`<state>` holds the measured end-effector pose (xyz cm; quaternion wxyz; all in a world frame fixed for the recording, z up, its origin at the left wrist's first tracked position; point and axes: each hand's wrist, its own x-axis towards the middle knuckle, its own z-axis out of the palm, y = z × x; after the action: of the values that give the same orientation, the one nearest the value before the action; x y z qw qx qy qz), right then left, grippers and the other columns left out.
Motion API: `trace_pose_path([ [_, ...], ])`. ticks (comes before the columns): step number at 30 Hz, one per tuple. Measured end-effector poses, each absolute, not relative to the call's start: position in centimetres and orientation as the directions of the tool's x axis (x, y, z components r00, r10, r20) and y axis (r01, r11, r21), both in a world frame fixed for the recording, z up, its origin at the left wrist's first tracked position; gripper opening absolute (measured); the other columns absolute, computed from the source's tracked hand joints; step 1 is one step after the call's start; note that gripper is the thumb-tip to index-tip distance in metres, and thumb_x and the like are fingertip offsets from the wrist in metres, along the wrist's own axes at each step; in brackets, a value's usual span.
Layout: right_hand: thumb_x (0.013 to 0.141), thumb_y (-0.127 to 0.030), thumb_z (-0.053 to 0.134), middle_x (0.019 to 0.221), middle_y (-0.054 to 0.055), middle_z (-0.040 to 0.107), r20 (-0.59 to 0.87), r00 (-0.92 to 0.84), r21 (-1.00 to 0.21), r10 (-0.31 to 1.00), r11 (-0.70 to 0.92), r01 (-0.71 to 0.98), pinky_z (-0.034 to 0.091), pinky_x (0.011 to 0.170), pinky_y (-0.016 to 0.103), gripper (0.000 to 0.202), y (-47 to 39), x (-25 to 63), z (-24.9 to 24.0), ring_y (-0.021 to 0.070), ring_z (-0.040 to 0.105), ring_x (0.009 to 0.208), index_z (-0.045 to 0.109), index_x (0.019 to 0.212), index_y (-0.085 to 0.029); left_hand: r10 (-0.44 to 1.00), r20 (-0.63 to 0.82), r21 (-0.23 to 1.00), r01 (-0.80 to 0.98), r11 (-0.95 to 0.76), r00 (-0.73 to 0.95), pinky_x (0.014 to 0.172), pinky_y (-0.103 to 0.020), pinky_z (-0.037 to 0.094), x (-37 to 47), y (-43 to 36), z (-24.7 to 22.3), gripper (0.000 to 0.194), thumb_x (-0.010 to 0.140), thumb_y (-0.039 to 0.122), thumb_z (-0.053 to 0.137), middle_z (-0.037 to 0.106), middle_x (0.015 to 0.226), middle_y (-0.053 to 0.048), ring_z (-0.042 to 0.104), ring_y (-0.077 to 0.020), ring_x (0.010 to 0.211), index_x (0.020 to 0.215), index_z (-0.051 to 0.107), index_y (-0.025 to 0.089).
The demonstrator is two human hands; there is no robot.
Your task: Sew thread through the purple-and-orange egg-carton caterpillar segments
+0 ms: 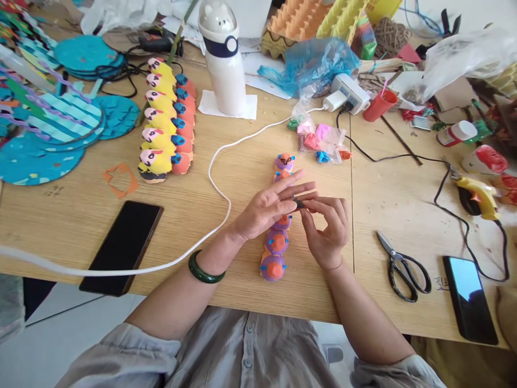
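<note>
A small dark piece is between my two hands, above a row of purple and orange clay figures with blue bits at their sides. My left hand has its fingers spread, with its thumb against the piece. From the right, my right hand pinches the same piece between thumb and fingertips. The hands cover the middle of the row. The top figure carries dark marks on its orange part.
Yellow and pink figures stand at the left. Black scissors and a phone lie at the right, another phone at the left. A white cable crosses the table near a white bottle. Clay packets lie beyond my hands.
</note>
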<state>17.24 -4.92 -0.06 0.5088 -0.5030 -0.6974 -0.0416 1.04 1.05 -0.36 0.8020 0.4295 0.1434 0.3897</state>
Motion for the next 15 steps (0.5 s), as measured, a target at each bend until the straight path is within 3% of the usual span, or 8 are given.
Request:
trace_pose_path([
  [6, 0.095, -0.024, 0.069, 0.081, 0.0, 0.067, 0.499, 0.232, -0.824, 0.835, 0.374, 0.426, 0.05, 0.069, 0.034, 0.008, -5.1, 17.3, -1.1, 0.016, 0.061, 0.076, 0.067, 0.088, -0.024, 0.835, 0.288, 0.929, -0.349, -0.125, 0.468, 0.088, -0.025, 0.062, 1.5, 0.8, -0.9, 0.03, 0.086, 0.021, 0.078, 0.077, 0.116, -0.006, 0.074, -0.0172, 0.105, 0.116, 0.08, 0.025],
  [11, 0.098, -0.03, 0.065, 0.081, 0.0, 0.066, 0.396, 0.241, -0.889, 0.886, 0.304, 0.343, 0.051, 0.069, 0.033, 0.013, -5.0, 17.5, -1.2, 0.0152, 0.061, 0.075, 0.069, 0.087, -0.024, 0.881, 0.293, 0.952, -0.2, -0.232, 0.372, 0.072, -0.022, 0.062, 1.8, 0.8, -1.4, 0.023, 0.089, 0.026, 0.076, 0.079, 0.099, -0.005, 0.074, -0.0125, 0.079, 0.111, 0.083, 0.024],
  [15, 0.095, -0.029, 0.069, 0.088, 0.001, 0.068, 0.4, 0.201, -0.879, 0.894, 0.312, 0.36, 0.054, 0.07, 0.034, 0.004, -5.0, 17.7, -1.2, 0.0165, 0.062, 0.081, 0.071, 0.098, -0.026, 0.877, 0.306, 0.95, -0.175, -0.257, 0.371, 0.072, -0.023, 0.063, 1.7, 0.8, -1.4, 0.023, 0.091, 0.027, 0.074, 0.08, 0.103, -0.006, 0.076, -0.013, 0.079, 0.112, 0.082, 0.023],
])
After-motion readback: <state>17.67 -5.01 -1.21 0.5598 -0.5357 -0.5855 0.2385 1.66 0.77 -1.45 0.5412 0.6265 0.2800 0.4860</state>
